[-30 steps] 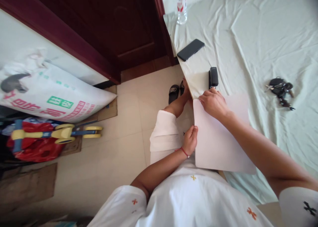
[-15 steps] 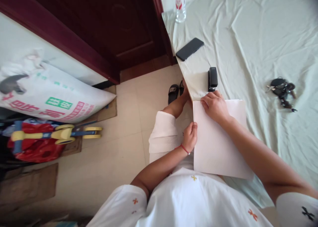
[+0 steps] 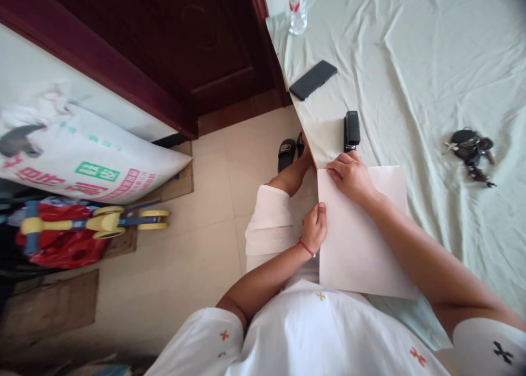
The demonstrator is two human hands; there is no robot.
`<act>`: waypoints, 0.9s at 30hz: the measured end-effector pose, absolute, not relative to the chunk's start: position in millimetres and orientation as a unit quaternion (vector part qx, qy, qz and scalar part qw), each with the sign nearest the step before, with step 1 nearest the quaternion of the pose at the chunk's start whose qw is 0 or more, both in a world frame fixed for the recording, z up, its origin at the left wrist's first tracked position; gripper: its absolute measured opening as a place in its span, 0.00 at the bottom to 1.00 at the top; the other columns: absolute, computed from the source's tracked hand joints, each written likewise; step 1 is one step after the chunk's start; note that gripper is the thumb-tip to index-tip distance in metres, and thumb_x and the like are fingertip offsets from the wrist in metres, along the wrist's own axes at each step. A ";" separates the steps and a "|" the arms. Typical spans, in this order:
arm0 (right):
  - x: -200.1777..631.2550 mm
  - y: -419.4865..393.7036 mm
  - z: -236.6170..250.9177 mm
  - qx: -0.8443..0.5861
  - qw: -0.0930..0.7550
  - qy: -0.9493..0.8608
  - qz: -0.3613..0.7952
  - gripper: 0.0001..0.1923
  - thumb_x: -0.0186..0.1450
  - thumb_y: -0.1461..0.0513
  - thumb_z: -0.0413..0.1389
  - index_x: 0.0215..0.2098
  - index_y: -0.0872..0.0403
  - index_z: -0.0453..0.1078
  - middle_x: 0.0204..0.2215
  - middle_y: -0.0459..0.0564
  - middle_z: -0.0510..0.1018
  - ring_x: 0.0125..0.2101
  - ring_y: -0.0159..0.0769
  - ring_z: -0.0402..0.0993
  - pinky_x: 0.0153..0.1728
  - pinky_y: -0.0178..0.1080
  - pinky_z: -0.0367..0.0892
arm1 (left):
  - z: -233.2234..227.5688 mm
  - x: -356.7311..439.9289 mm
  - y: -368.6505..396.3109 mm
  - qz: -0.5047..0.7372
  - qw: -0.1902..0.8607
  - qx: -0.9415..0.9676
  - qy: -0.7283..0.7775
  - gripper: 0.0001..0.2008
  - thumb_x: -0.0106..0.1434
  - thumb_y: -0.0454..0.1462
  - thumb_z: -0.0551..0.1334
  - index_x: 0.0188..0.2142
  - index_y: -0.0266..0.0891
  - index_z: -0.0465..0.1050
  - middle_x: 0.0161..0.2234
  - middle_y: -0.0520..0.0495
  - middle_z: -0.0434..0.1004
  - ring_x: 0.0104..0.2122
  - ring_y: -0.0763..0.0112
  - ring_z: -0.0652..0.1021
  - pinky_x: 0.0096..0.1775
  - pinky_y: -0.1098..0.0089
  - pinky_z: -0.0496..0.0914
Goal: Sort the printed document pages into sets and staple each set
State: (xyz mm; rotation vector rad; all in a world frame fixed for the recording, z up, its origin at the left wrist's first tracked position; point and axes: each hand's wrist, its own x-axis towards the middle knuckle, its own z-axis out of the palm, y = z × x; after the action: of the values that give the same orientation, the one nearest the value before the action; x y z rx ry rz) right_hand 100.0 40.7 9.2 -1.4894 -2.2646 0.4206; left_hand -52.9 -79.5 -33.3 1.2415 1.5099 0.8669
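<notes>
Hands Square a White Sheet at the Bed's Edge

Fingers of the left hand (image 3: 314, 226) curl around the left edge of a white sheet of paper (image 3: 357, 250), thumb on top, with a red cord at the wrist and the forearm coming up from the lower middle of the view. The right hand (image 3: 350, 174) lies palm down on the sheet's far left corner, fingers bent and pressing the paper flat; whether it pinches the edge cannot be told. Its forearm crosses the sheet diagonally from the near right.

Compared with a second ago, the sheet has slid slightly to the left and sits straighter, its far right corner now showing more clearly beyond the right wrist. Both hands have kept their places on it.

Most of the paper rests on the pale green bedsheet (image 3: 431, 63), while its left edge overhangs the bed above the person's white-clad lap. A black stapler (image 3: 352, 130) lies just beyond the right hand, not touching it. Farther off lie a dark phone (image 3: 313, 80) and a clear bottle (image 3: 296, 6). A bunch of keys (image 3: 470, 151) sits well apart to the right.
</notes>
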 end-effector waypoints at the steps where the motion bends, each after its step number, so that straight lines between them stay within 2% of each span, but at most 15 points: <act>1: 99.5 41.2 10.0 -0.530 0.200 -0.810 0.154 0.18 0.74 0.58 0.50 0.45 0.53 0.82 0.41 0.58 0.80 0.46 0.50 0.67 0.50 0.50 0.64 | -33.9 -52.9 -79.4 0.355 0.480 0.508 0.621 0.35 0.68 0.69 0.42 0.29 0.43 0.59 0.24 0.52 0.63 0.27 0.69 0.66 0.33 0.64 0.58; 8: 91.9 40.1 12.2 -0.519 0.209 -0.815 0.149 0.20 0.75 0.56 0.48 0.47 0.51 0.82 0.44 0.59 0.79 0.47 0.52 0.65 0.50 0.52 0.63 | -37.5 -51.2 -77.6 0.372 0.499 0.486 0.614 0.35 0.68 0.69 0.43 0.30 0.42 0.61 0.25 0.51 0.65 0.28 0.69 0.67 0.34 0.65 0.60; 15: 100.0 43.1 18.3 -0.508 0.202 -0.821 0.163 0.21 0.75 0.55 0.48 0.52 0.56 0.80 0.47 0.61 0.80 0.49 0.52 0.67 0.53 0.52 0.62 | -27.3 -55.4 -79.2 0.379 0.486 0.505 0.604 0.35 0.67 0.70 0.44 0.30 0.43 0.61 0.24 0.53 0.62 0.27 0.69 0.65 0.34 0.65 0.58; 19: 113.5 45.3 25.9 -0.491 0.191 -0.826 0.203 0.22 0.74 0.52 0.48 0.47 0.55 0.80 0.40 0.59 0.82 0.45 0.49 0.71 0.51 0.49 0.64 | -20.4 -59.0 -80.9 0.388 0.462 0.533 0.594 0.34 0.68 0.69 0.43 0.29 0.43 0.60 0.22 0.53 0.60 0.25 0.70 0.64 0.32 0.64 0.56; 22: 122.7 45.1 33.4 -0.475 0.216 -0.821 0.234 0.21 0.73 0.53 0.47 0.41 0.54 0.80 0.38 0.57 0.83 0.43 0.48 0.73 0.49 0.47 0.66 | -16.2 -59.4 -83.2 0.393 0.465 0.535 0.586 0.34 0.68 0.69 0.44 0.28 0.43 0.59 0.21 0.54 0.59 0.24 0.71 0.63 0.32 0.65 0.56; 24: 127.7 44.1 41.6 -0.469 0.242 -0.813 0.247 0.20 0.72 0.54 0.47 0.38 0.53 0.79 0.36 0.56 0.82 0.42 0.47 0.73 0.48 0.46 0.68 | -13.1 -58.8 -86.4 0.400 0.487 0.519 0.577 0.34 0.67 0.69 0.47 0.29 0.42 0.62 0.23 0.53 0.63 0.26 0.70 0.65 0.32 0.66 0.60; 27: 134.2 43.3 60.2 -0.484 0.271 -0.796 0.243 0.18 0.72 0.54 0.48 0.37 0.52 0.77 0.36 0.56 0.82 0.42 0.47 0.73 0.48 0.47 0.68 | -8.0 -58.7 -95.8 0.405 0.566 0.482 0.532 0.33 0.64 0.68 0.56 0.36 0.39 0.71 0.33 0.47 0.76 0.35 0.67 0.75 0.41 0.66 0.69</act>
State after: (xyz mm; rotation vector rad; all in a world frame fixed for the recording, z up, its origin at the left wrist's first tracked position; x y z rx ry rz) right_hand 134.2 43.3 60.2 -1.3042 -2.1439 0.6541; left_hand -58.7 -95.8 -8.0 1.1340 1.2520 0.9524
